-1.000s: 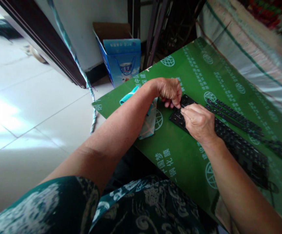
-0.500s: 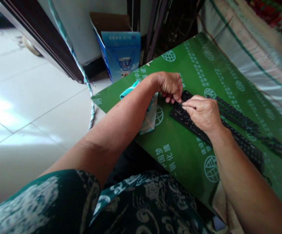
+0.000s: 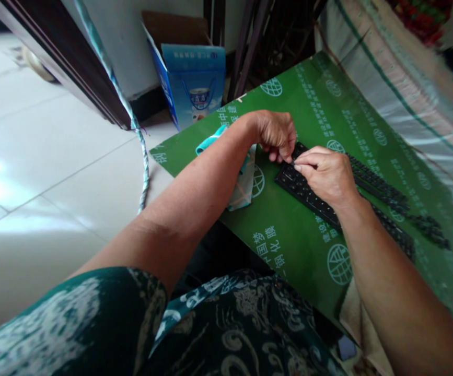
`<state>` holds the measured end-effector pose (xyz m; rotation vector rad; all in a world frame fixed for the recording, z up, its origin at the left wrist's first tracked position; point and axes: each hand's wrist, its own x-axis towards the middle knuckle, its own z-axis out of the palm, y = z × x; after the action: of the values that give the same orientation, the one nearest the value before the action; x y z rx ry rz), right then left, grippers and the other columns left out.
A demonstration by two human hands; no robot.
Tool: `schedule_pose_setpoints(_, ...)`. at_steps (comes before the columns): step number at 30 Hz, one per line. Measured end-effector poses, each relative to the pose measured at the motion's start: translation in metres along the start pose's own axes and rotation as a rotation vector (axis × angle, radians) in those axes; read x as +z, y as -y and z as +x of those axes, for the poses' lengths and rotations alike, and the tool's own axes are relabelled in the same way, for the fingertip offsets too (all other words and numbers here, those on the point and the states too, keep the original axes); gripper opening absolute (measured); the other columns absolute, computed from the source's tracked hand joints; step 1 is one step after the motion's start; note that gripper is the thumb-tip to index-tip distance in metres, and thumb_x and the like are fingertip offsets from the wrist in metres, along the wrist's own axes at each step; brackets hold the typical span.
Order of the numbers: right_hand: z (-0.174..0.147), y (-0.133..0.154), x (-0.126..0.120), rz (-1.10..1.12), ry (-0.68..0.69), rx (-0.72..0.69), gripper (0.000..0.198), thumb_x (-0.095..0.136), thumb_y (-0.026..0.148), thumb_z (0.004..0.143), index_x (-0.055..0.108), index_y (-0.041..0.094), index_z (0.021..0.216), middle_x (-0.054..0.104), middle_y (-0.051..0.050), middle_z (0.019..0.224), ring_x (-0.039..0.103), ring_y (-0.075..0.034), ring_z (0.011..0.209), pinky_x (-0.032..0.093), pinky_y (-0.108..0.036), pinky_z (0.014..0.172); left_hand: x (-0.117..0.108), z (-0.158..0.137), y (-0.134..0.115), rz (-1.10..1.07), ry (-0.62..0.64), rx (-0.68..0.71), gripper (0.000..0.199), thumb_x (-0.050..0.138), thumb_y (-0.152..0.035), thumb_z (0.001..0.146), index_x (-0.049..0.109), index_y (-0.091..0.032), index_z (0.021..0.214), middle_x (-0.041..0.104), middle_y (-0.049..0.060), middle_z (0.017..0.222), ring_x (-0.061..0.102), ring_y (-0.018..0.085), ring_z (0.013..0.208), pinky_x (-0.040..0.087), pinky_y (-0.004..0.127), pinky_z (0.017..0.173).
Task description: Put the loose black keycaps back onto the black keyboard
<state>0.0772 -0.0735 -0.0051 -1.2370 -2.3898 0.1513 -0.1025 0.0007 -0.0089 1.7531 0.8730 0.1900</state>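
A black keyboard (image 3: 308,197) lies at a slant on the green board (image 3: 226,261). Over its far left end my two hands meet, fingertips almost touching. My left hand (image 3: 278,134) is bent down at the wrist with its fingers pinched together. Thumb and forefinger of my right hand (image 3: 326,172) are pressed together too, just above the keys. Whatever small thing is between the fingertips is too small to make out. Behind the keyboard, loose black keycaps (image 3: 383,187) lie in rows, with a further cluster (image 3: 432,230) to the right.
A checked cloth with a turquoise edge (image 3: 242,194) lies beneath my left forearm. Past the board's far left edge stands an open blue carton (image 3: 195,78). A cloth-wrapped cord (image 3: 142,151) hangs at the left. Pale draped fabric (image 3: 398,99) borders the right side.
My hands stay pinched together at the same end of the keyboard, with hardly any movement. The view has shifted slightly.
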Motion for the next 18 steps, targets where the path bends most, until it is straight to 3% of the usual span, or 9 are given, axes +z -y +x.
schedule_pose_setpoints(9, 0.0017, -0.0077, -0.0003, 0.099, 0.018, 0.055, 0.009, 0.065, 0.019, 0.073, 0.073, 0.021, 0.071, 0.07, -0.002, 0.076, 0.065, -0.016, 0.071, 0.052, -0.03, 0.068, 0.0015, -0.0029, -0.0012, 0.001, 0.001, 0.019, 0.017, 0.073, -0.025, 0.06, 0.069, -0.013, 0.072, 0.062, 0.003, 0.063, 0.055, 0.016, 0.067, 0.035, 0.036, 0.07)
schedule_pose_setpoints(18, 0.0033, -0.0086, -0.0007, 0.109, 0.022, 0.065, 0.008, 0.066, 0.02, 0.071, 0.073, 0.021, 0.069, 0.07, -0.001, 0.075, 0.065, -0.017, 0.07, 0.052, -0.031, 0.067, 0.0017, -0.0002, -0.0004, 0.011, -0.01, -0.002, 0.02, 0.074, -0.03, 0.054, 0.07, -0.016, 0.068, 0.061, 0.003, 0.062, 0.057, 0.018, 0.07, 0.035, 0.034, 0.07)
